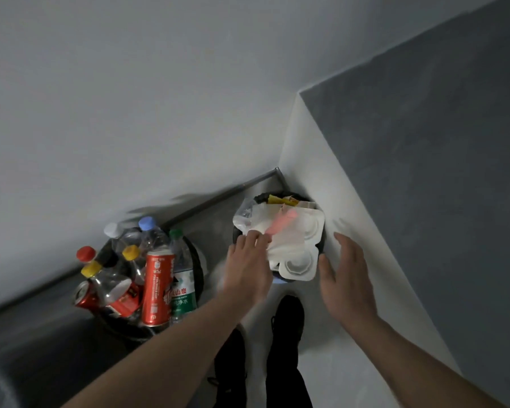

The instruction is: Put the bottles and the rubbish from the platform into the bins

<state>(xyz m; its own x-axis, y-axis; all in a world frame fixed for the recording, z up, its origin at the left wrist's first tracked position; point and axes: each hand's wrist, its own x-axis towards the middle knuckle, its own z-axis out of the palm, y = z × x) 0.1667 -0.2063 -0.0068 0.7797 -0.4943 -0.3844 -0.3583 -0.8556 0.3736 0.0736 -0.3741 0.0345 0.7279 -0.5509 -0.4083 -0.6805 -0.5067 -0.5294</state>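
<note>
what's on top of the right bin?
A white moulded cup tray caps the right bin, with crumpled white paper, clear plastic, a yellow wrapper and a blurred pink item. Everything deeper is covered.

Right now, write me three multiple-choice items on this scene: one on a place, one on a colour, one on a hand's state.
1. Where is the white moulded tray?
A. on top of the right bin
B. in the bottle bin
C. on the floor

2. What colour is the tall can in the left bin?
A. blue
B. red
C. green

3. How is the right hand?
A. gripping a bottle
B. clenched
C. open, holding nothing

Answers: 1 A, it lies on that bin's rubbish. 2 B, red with white print. 3 C, straight fingers beside the tray.
</note>
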